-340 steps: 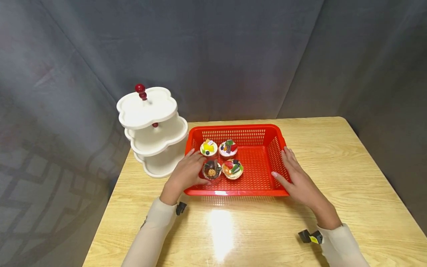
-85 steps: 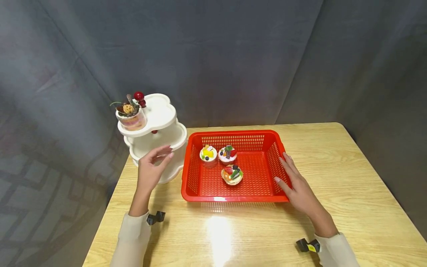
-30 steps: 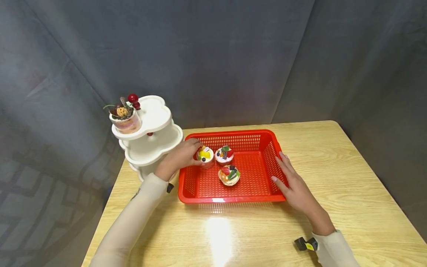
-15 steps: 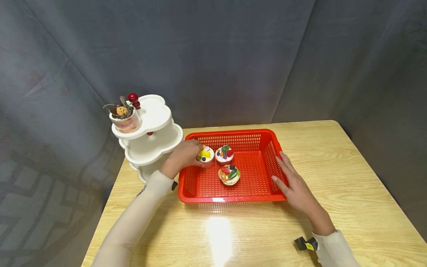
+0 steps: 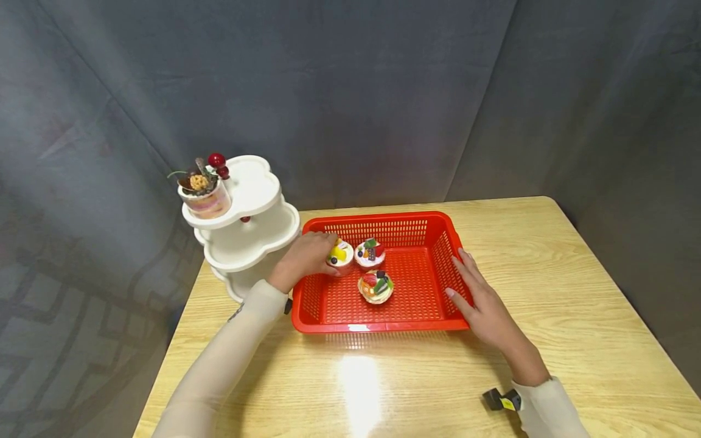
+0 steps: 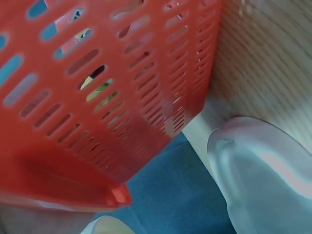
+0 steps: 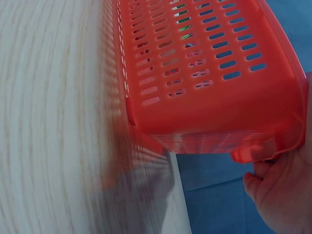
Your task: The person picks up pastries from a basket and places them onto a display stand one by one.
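Observation:
My left hand (image 5: pixel 308 257) reaches over the left side of the red plastic basket (image 5: pixel 383 326) and grips a cup dessert topped with yellow fruit (image 5: pixel 342 255), thumb in front and fingers behind. Its left side is hidden by the hand. Beside it sits a pink-cream cupcake (image 5: pixel 370 254) with a strawberry and chocolate piece. A fruit-topped cupcake (image 5: pixel 375 288) lies nearer the front. My right hand (image 5: pixel 487 307) holds the basket's right rim, thumb inside and fingers outside. In the right wrist view its fingers (image 7: pixel 253 187) curl beneath the rim.
Left of the basket stands a white three-tier stand (image 5: pixel 254 185) with a red knob (image 5: pixel 216 160). A chocolate-topped layered cup dessert (image 5: pixel 205 198) sits on its top tier. The wooden table (image 5: pixel 547 267) meets a grey curtain (image 5: pixel 339 103) behind.
The chocolate-topped dessert went from the basket to the stand's top tier. My left hand then returned to the basket and took hold of the yellow-fruit dessert. The right hand stayed at the rim.

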Demonstrator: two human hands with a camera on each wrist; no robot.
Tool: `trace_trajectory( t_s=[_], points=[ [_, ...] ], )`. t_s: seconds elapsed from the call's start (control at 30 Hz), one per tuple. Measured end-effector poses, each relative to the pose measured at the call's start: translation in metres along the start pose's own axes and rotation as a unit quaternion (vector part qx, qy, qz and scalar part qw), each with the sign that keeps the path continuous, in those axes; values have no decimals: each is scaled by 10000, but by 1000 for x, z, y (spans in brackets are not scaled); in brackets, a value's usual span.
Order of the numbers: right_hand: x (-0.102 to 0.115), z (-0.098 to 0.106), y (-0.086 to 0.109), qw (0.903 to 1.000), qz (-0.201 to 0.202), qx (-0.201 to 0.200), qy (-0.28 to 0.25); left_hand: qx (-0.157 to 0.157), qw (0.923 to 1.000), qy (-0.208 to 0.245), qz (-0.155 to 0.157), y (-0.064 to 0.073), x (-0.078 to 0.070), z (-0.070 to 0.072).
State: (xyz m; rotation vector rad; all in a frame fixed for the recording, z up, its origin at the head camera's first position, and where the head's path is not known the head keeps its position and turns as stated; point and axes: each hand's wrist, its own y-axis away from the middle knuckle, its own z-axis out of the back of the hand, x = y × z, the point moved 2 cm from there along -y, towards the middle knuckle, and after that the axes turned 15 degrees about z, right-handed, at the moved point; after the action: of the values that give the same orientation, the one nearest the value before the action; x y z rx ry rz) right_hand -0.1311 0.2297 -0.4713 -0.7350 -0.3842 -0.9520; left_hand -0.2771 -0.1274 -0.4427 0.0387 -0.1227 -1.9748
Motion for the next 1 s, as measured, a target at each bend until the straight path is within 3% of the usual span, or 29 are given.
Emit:
trace_trajectory(
  t_s=[0.4, 0.7, 1.0],
  points=[
    [1, 0, -1, 10000, -19, 18, -44, 54, 9992, 377, -109, -3, 4, -5],
    [-1, 0, 0, 10000, -30, 21, -48, -103, 9996, 239, -123, 1, -1, -1],
    [0, 1, 0, 10000, -35, 9, -76, -212, 9925, 1164, -308, 0, 6, -7]
  ],
)
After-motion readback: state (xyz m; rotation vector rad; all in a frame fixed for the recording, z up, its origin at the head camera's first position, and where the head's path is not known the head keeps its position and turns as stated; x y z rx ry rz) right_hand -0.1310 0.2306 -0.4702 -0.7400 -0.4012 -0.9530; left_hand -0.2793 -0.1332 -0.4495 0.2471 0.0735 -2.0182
